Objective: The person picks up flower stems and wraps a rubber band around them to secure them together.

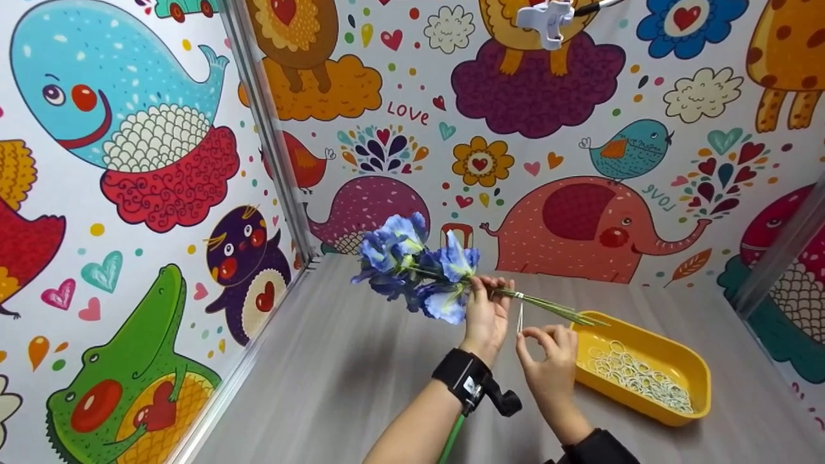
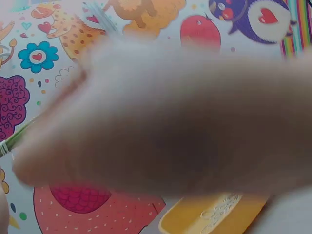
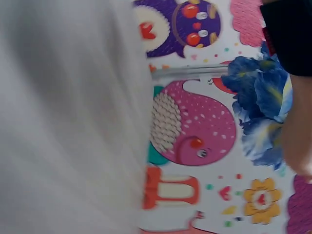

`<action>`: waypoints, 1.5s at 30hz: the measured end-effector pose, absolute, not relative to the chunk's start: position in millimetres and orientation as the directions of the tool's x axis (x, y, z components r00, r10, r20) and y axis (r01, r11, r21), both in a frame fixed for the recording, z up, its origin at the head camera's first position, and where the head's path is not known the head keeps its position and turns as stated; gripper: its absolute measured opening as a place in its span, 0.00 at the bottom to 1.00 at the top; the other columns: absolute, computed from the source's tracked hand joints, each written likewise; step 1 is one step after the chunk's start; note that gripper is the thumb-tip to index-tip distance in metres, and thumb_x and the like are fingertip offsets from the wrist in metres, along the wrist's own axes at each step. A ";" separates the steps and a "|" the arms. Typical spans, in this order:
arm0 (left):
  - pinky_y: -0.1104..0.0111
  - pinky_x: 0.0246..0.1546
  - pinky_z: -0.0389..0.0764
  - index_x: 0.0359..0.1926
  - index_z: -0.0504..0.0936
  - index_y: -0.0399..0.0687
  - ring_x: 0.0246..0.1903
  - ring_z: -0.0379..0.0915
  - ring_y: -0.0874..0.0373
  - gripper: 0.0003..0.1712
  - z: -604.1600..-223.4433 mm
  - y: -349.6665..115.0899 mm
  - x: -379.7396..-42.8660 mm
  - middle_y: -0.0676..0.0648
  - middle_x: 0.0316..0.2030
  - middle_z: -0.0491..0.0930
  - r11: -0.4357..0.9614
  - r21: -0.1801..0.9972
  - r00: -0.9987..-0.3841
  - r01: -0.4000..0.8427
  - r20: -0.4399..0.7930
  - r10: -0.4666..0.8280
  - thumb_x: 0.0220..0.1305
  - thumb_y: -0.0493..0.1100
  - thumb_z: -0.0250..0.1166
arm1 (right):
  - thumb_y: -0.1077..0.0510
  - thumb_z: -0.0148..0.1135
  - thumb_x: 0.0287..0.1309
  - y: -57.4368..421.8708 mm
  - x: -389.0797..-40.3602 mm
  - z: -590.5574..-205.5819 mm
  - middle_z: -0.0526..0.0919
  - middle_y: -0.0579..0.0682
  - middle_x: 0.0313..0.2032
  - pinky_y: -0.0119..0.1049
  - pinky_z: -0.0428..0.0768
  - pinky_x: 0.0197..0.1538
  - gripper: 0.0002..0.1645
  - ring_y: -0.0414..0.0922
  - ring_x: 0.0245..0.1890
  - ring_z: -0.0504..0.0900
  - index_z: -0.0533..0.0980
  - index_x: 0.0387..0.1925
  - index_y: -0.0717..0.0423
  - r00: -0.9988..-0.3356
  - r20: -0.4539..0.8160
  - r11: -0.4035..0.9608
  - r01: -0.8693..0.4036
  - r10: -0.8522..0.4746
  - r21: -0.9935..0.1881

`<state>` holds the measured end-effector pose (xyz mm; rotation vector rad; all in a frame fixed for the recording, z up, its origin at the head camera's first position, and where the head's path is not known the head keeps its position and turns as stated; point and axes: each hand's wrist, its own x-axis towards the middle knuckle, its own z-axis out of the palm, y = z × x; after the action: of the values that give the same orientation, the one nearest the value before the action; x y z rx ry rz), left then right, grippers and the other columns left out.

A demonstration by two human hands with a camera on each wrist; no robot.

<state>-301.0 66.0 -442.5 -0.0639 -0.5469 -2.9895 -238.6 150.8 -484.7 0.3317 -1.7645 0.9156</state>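
Nearest the camera was the left forearm (image 1: 409,425), with a black wrist strap (image 1: 459,375) round its upper end; beyond it the left grip (image 1: 488,316) held the bunch of blue flowers (image 1: 412,265) above the worktop (image 1: 309,361); thumb and fingers were closed round the stems (image 1: 561,308) just below the blooms, probably to keep the bunch tight while leaving its bare lengths exposed; the blooms faced left, presumably so that the petals stayed clear of the other fingers; the right grip (image 1: 553,357) had thumb and forefinger brought together at the tips, with a gap behind the pinch, on the end of a pale rubber band (image 1: 520,317); its strands ran straight up to white turns (image 1: 518,294) round the stems, just beside the left grip, which suggested a pull meant to keep it taut; the stem ends overlapped the yellow tray (image 1: 701,393) in the head view, though whether they touched it could not be told; that tray stood to the right with a pile of pale bands (image 1: 638,377) in it, likely for an easy reach; both wrist views were largely filled by blur, so they added little about either grip.
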 end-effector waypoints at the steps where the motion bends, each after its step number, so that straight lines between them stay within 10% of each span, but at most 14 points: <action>1: 0.60 0.53 0.69 0.25 0.68 0.48 0.32 0.72 0.63 0.20 -443.1 66.2 -301.3 0.52 0.25 0.71 -0.927 0.358 -0.993 0.113 0.064 -0.096 0.65 0.52 0.36 | 0.66 0.64 0.37 152.7 -238.1 -480.8 0.69 0.53 0.23 0.37 0.60 0.35 0.04 0.49 0.29 0.64 0.78 0.22 0.61 -0.344 0.923 0.688 -0.628 0.173 -0.364; 13: 0.68 0.41 0.76 0.27 0.66 0.48 0.27 0.69 0.62 0.19 -437.2 57.3 -297.0 0.52 0.24 0.68 -0.845 0.496 -0.977 0.199 0.161 -0.136 0.65 0.53 0.36 | 0.60 0.59 0.38 182.9 -234.0 -434.6 0.72 0.57 0.23 0.55 0.55 0.38 0.07 0.59 0.32 0.65 0.78 0.22 0.61 -0.166 0.986 0.814 -0.573 -0.005 -0.093; 24: 0.68 0.37 0.76 0.28 0.65 0.45 0.27 0.68 0.62 0.19 -415.7 71.3 -277.6 0.50 0.24 0.68 -0.693 0.655 -0.945 0.302 0.302 -0.127 0.68 0.50 0.36 | 0.58 0.55 0.45 229.1 -211.9 -418.2 0.69 0.56 0.26 0.56 0.53 0.40 0.10 0.59 0.35 0.62 0.77 0.24 0.62 -0.374 0.922 0.850 -0.514 -0.102 -0.114; 45: 0.72 0.36 0.75 0.27 0.64 0.48 0.25 0.65 0.64 0.19 -412.9 60.9 -272.0 0.53 0.22 0.64 -0.782 0.586 -0.897 0.213 0.435 0.081 0.64 0.55 0.37 | 0.67 0.67 0.40 240.9 -201.2 -401.7 0.67 0.49 0.28 0.53 0.50 0.43 0.07 0.50 0.39 0.59 0.77 0.23 0.57 -0.754 0.655 0.809 -0.362 0.038 -0.463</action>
<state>-272.0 60.9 -412.9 -0.6884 -1.0080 -2.8162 -201.2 240.9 -401.7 0.2370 -2.3153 0.7690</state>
